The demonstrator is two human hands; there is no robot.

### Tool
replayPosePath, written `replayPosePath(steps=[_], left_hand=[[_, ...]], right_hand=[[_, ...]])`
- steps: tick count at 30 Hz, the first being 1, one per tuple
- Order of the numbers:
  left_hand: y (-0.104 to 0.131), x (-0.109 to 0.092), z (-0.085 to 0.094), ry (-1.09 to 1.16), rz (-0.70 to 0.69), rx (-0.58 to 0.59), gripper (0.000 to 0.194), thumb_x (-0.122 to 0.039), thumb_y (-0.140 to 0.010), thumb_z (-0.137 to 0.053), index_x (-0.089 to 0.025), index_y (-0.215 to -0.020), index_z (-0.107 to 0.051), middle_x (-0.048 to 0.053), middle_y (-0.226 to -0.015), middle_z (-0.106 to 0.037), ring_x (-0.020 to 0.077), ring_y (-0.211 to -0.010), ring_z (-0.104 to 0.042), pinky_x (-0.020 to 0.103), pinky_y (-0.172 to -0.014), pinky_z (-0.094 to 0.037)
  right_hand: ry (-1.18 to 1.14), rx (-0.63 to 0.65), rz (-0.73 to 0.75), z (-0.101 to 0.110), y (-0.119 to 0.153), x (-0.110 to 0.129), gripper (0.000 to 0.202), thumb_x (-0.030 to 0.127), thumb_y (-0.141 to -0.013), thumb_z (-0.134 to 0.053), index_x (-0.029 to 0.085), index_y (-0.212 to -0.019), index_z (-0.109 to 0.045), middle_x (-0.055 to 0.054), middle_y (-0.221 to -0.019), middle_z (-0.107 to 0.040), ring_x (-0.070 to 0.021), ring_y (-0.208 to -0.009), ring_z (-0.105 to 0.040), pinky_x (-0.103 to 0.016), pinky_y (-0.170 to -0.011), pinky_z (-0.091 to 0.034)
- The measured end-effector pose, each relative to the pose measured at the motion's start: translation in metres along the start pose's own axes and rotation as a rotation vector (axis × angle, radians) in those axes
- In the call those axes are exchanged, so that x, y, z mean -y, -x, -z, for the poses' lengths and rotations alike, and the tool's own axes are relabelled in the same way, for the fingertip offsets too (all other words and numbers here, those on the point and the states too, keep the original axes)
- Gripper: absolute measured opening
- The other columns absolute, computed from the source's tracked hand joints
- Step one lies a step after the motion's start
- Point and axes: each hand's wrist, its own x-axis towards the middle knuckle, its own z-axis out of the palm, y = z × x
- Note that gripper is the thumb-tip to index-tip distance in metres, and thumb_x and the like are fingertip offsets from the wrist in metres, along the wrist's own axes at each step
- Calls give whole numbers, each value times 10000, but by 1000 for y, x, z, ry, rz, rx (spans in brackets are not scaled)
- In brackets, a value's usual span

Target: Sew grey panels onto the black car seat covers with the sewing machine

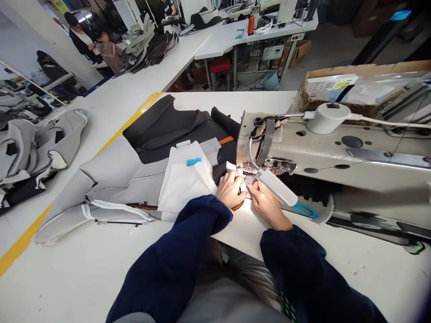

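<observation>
My left hand (231,189) presses with bent fingers on the white edge of a fabric piece, just left of the presser foot of a beige sewing machine (316,148). Close beside it, my right hand (267,204) pinches the fabric's edge in front of the needle area. The sewn cover, with a black part (168,130), a grey part (128,170) and a white cloth panel (183,184), spreads leftward over the table. A small blue clip-like piece (194,161) lies on the white panel. A white lamp (278,186) lights the needle; my fingertips partly hide the fabric there.
Grey and black sewn covers (40,143) lie at the far left beyond yellow tape (23,242). A cardboard box (367,80) stands behind the machine. Another table (218,42) holds an orange thread cone (251,25). Several people are in the background.
</observation>
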Motion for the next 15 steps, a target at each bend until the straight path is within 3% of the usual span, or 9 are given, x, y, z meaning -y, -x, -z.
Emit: replayPosePath(steps=[4, 7, 10, 15], left_hand=[[-1, 11, 7, -27, -145, 42, 287, -420, -817, -591, -212, -1015, -590, 47, -1286, -531, 250, -1177, -434, 468, -970, -332], [-4, 21, 12, -21, -209, 104, 288, -452, -853, -551, -238, -1041, -598, 17, -1251, -584, 231, -1154, -458, 510, -1040, -231], [-7, 27, 13, -32, -245, 92, 288, -462, -868, -522, -248, -1041, -607, 6, -1223, -608, 226, -1130, -472, 541, -1083, -131], [-9, 20, 12, -40, -236, 56, 301, -454, -834, -548, -226, -1022, -602, 19, -1169, -622, 225, -1113, -476, 515, -1090, -145]], right_hand=[[24, 20, 3, 1, 0, 0, 435, 163, -892, -335, 176, -1262, -563, -121, -1022, -586, -243, -957, -512, -380, -871, -396], [46, 34, 7, 0, 0, 0, 438, 170, -899, -340, 181, -1289, -538, -116, -1008, -578, -237, -932, -511, -376, -862, -388], [55, 41, 1, -2, -1, 0, 430, 187, -914, -341, 188, -1301, -527, -115, -997, -579, -238, -908, -516, -372, -843, -392], [107, 75, 17, -4, -4, 3, 420, 198, -931, -326, 149, -1294, -531, -134, -950, -592, -244, -875, -522, -358, -798, -410]])
